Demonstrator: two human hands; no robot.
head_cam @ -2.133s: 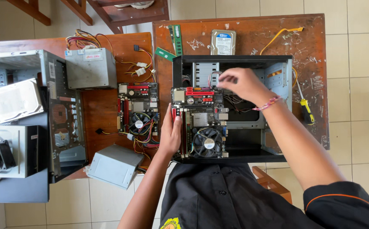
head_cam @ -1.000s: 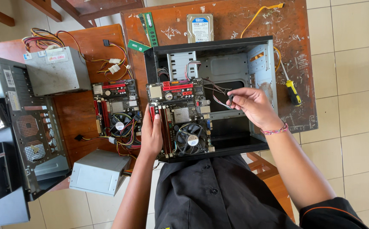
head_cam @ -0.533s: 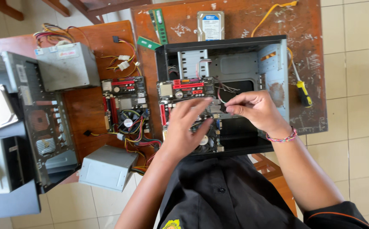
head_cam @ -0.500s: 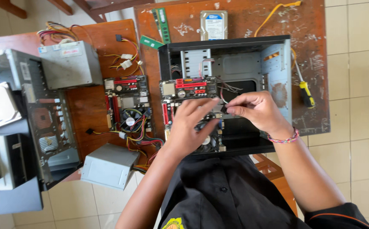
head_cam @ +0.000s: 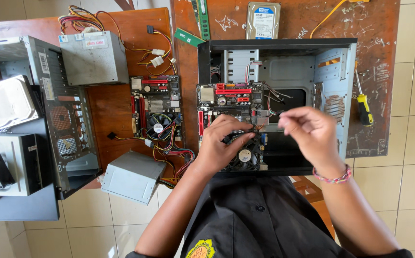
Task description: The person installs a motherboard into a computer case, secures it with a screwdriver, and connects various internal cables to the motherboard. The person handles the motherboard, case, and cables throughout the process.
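Black and red, the motherboard (head_cam: pixel 231 110) lies inside the open computer case (head_cam: pixel 331 71) at centre frame — the left hand (head_cam: pixel 221 143) rests on it with fingers curled against its lower half, the right hand (head_cam: pixel 310 131) hovers just beside, fingers loosely bent and empty — a yellow-handled screwdriver (head_cam: pixel 364 107) lies on the tabletop (head_cam: pixel 384 48) at right.

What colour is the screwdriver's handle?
Yellow and black, seen from the head view: the screwdriver beside the case.
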